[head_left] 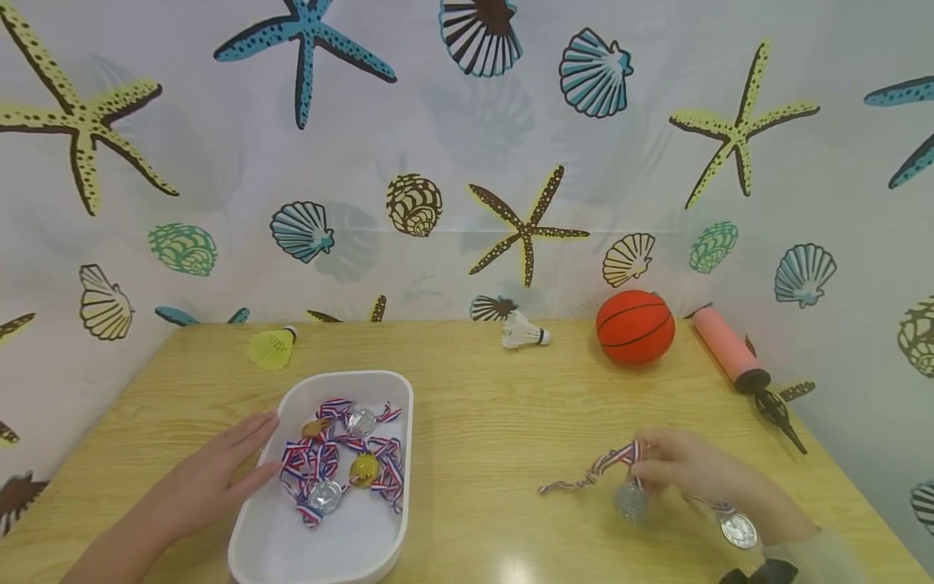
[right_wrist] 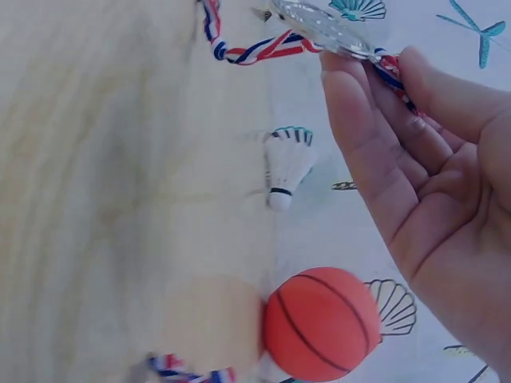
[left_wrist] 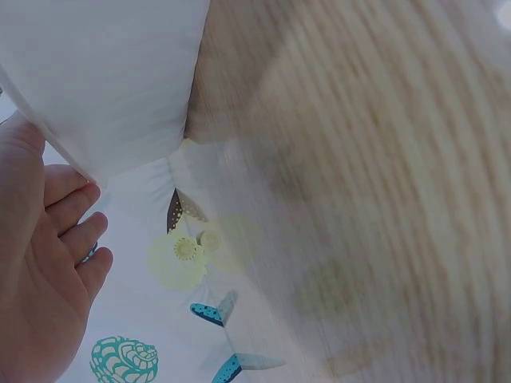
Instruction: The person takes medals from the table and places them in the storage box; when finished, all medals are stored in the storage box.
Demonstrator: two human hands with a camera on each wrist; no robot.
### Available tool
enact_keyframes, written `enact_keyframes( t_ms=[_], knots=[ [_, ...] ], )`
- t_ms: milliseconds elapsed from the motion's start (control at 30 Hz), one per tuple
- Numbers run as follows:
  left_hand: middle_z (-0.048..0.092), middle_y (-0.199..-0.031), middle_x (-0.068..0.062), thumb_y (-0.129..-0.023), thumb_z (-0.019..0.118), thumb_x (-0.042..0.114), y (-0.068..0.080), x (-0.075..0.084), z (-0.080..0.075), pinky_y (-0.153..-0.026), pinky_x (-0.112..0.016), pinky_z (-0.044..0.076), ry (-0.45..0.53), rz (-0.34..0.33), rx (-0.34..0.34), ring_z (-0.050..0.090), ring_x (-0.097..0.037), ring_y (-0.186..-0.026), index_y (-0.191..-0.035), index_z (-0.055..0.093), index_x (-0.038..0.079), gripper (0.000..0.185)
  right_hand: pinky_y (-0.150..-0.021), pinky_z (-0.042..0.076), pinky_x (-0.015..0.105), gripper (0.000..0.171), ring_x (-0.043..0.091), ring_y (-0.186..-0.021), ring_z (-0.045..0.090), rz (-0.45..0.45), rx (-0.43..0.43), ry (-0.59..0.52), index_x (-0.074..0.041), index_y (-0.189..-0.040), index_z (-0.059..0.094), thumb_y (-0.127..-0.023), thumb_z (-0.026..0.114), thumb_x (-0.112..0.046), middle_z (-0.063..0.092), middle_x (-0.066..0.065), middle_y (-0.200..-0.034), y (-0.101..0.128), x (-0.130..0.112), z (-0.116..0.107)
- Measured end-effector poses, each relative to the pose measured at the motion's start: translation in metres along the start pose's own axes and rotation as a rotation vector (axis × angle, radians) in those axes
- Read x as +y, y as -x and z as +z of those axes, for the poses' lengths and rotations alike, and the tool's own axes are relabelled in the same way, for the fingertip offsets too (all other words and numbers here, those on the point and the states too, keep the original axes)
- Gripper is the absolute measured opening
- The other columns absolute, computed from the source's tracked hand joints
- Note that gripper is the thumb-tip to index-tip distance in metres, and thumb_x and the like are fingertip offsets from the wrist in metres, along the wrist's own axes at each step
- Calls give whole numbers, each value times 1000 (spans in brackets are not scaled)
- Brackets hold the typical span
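Observation:
My right hand pinches the striped ribbon of a silver medal between thumb and fingers. The medal hangs below the fingers in the head view, and its red, white and blue ribbon trails off to the left. Against the left side of a white tray rests my left hand, its fingers nearly straight along the rim. Inside the tray lie several medals with tangled ribbons, among them a gold medal and a silver medal. Another silver medal lies by the right wrist.
Toward the back of the wooden table lie a yellow shuttlecock, a white shuttlecock and a small red basketball. A pink hand pump with a black end lies along the right edge. Behind hangs a sea-patterned cloth.

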State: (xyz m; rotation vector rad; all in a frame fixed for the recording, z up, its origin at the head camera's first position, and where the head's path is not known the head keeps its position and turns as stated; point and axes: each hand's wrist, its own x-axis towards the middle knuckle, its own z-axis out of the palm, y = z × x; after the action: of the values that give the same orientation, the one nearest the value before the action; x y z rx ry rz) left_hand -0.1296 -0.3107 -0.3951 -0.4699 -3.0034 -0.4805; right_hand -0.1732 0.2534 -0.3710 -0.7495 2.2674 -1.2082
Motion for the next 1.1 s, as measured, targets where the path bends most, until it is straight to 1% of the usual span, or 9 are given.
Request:
enact_keyframes(
  t_ms=[167,400,533,633,733,833,933,1000,1100],
  knots=[
    [35,-140,-25,-91,54,41,0,0,0,-96,-61,29,-1,13,13,31,-46,-125,-136,40,-4,65,-64,54,40,15,24,-68,64,-77,29,6,1,-91,48,-94,53,-13,65,6,-77,-10,-17,-9],
    [36,-138,-26,-91,56,40,1,1,-1,-96,-61,29,-10,22,25,32,-47,-124,-135,42,-5,64,-63,55,36,11,20,-66,64,-158,73,76,2,-92,52,-93,55,-9,66,5,-76,-27,-51,-20],
    [35,-139,-26,-91,54,41,1,2,-1,-96,-61,29,-8,15,12,31,-47,-124,-135,41,-5,65,-63,55,36,8,20,-66,64,-221,61,50,4,-91,52,-91,55,-4,66,9,-80,-39,-74,-22],
    [35,-139,-26,-91,54,42,1,2,-1,-96,-61,29,-12,11,9,31,-47,-124,-135,41,-5,65,-64,55,35,8,20,-67,63,-257,42,44,6,-93,53,-91,56,-1,66,10,-82,-49,-90,-20],
    [36,-138,-26,-91,55,40,1,2,-1,-97,-60,29,-14,19,21,32,-47,-124,-135,41,-5,64,-64,55,35,9,19,-68,63,-294,6,50,6,-96,54,-91,55,-1,66,10,-84,-59,-108,-15],
    [36,-138,-26,-91,56,38,1,1,-1,-97,-60,29,-20,32,34,33,-47,-123,-134,42,-5,63,-64,55,36,9,20,-68,62,-326,-35,58,5,-97,55,-91,55,-1,67,9,-84,-70,-126,-6],
    [37,-137,-26,-90,58,36,1,0,0,-96,-59,31,-26,46,49,34,-46,-123,-134,42,-5,62,-65,54,36,7,20,-68,61,-350,-81,67,1,-97,56,-91,55,-3,66,6,-84,-83,-142,6],
    [38,-137,-26,-90,59,35,2,-1,0,-95,-59,31,-30,54,57,35,-46,-122,-134,43,-5,62,-65,55,34,5,18,-68,61,-371,-106,90,-1,-95,57,-91,56,-5,67,3,-83,-91,-151,16],
    [38,-137,-25,-89,60,34,2,-2,1,-95,-59,32,-28,57,64,35,-45,-123,-133,43,-5,61,-64,55,33,3,15,-68,62,-415,-162,96,-2,-92,57,-91,57,-5,67,2,-83,-105,-164,33]
  ],
)
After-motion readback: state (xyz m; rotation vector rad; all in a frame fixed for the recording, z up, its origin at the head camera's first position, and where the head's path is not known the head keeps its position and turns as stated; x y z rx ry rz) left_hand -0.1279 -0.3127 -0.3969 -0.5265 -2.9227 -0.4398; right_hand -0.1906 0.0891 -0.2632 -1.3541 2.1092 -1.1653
